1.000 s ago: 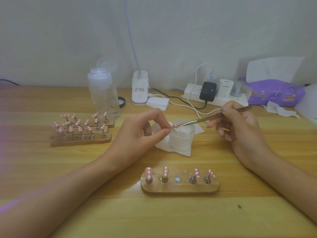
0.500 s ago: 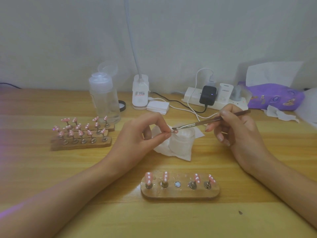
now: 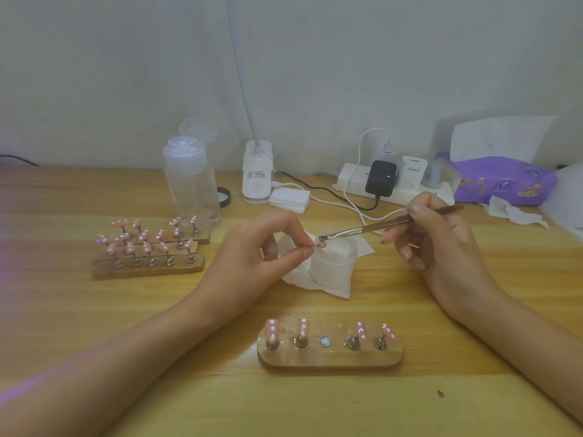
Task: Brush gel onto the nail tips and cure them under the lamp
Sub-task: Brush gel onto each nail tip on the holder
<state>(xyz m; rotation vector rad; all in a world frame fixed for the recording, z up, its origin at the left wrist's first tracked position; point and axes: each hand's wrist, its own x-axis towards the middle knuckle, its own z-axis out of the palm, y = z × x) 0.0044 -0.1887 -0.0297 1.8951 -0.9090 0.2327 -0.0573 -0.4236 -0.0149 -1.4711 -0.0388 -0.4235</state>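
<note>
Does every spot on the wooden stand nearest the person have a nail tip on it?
No: the middle spot of the near stand is bare, while the four others carry pink tips.

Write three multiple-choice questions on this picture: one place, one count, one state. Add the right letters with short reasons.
1. Where is the nail tip nearest the brush?
A. Beside the power strip.
B. Pinched in the left hand, over the frosted jar.
C. On the tissue pack.
2. How many nail tips stand on the near holder?
A. Three.
B. Four.
C. Five.
3. How is the clear bottle's flip cap?
A. Open.
B. Closed.
C. Missing.
1 B: fingers pinch it above the jar. 2 B: two each side of a bare socket. 3 A: it stands tipped back.
</note>
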